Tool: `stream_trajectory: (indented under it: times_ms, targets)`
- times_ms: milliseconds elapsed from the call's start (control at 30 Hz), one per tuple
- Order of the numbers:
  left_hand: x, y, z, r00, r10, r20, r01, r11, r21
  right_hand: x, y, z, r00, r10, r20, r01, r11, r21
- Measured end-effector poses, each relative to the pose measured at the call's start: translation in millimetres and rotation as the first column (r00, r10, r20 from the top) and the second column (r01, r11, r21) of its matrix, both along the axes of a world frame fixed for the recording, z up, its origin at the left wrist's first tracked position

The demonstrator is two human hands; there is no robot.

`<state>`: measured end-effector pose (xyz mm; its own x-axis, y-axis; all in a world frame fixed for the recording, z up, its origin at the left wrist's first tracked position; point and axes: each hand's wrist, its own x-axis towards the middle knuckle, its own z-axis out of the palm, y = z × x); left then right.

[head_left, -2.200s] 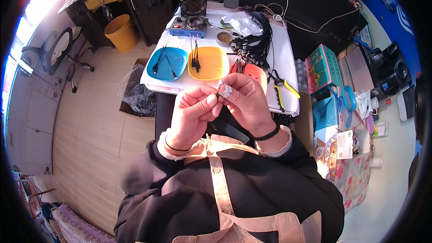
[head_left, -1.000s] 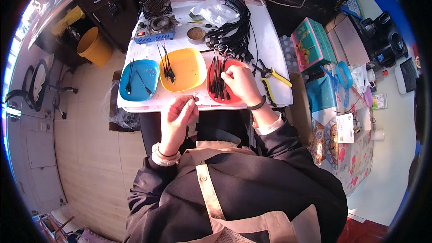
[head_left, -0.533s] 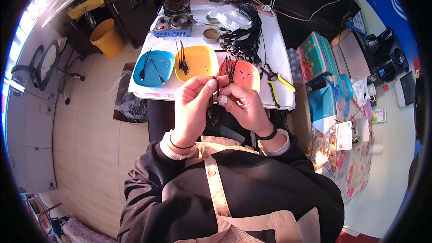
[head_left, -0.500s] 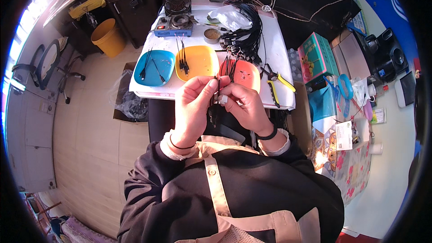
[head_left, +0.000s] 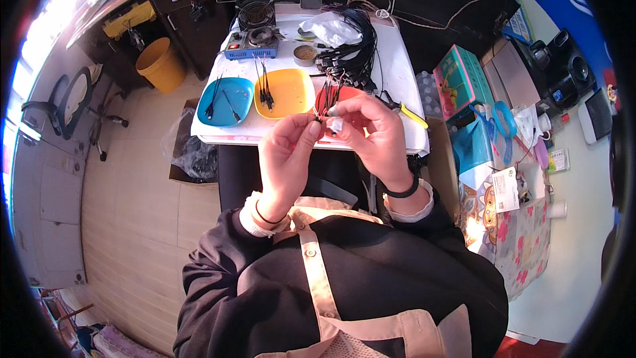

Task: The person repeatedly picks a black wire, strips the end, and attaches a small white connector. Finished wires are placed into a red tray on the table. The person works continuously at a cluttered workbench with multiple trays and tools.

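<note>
Both my hands meet in front of the red plate (head_left: pixel 349 97), at the table's near edge. My left hand (head_left: pixel 289 152) pinches a short black cable (head_left: pixel 318 118) between thumb and forefinger. My right hand (head_left: pixel 376 140) is closed at the same cable's end, with white wrapping on its fingertips; the exact grip is hidden. Black cable pieces with thin wire ends lie in the blue plate (head_left: pixel 241 97) and the yellow plate (head_left: pixel 295 101). More dark wires stick up from the red plate, partly covered by my hands.
A blue heating unit (head_left: pixel 249 52) with a fan (head_left: pixel 256 14) stands at the back left, beside a small round tin (head_left: pixel 305 55). Behind the plates lies a bundle of black cables (head_left: pixel 354 53). Yellow-handled pliers (head_left: pixel 412 115) rest on the right. A cardboard box (head_left: pixel 192 171) sits below left.
My hands have moved slightly away from me, toward the red plate. The cable, which hung down below my fingers, is now mostly hidden between them. The view has shifted a little.
</note>
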<state>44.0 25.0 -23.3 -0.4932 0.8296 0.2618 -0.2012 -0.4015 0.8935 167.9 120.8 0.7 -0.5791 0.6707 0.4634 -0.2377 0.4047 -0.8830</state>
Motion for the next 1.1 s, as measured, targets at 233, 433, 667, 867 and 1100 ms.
stream_trajectory:
  times_ms: [233, 433, 667, 867, 1100]
  targets:
    - [1.1, -2.3, 1.2, 0.995, -0.078, 0.068, 0.079, 0.997, -0.016, -7.1, 0.9, -13.3, 0.991, 0.111, -0.075, -0.123, 0.974, -0.188]
    - [-4.1, -3.0, 2.6, 0.928, -0.272, 0.253, 0.284, 0.959, -0.009, -8.9, 5.6, -24.0, 0.884, 0.296, -0.361, -0.458, 0.701, -0.547]
    - [-15.6, -0.8, -2.0, 0.916, -0.355, 0.187, 0.379, 0.918, -0.115, -2.1, 26.0, -33.5, 0.834, 0.446, -0.324, -0.542, 0.559, -0.628]
    - [-21.8, 8.0, -23.3, 0.968, -0.242, -0.068, 0.205, 0.917, -0.344, -6.3, 40.6, -67.7, 0.848, 0.448, -0.284, -0.473, 0.396, -0.787]
    - [-33.9, 17.8, -34.9, 0.965, -0.220, 0.141, 0.252, 0.924, -0.286, 8.5, 223.8, -94.6, 0.371, -0.632, 0.680, 0.467, 0.760, 0.451]
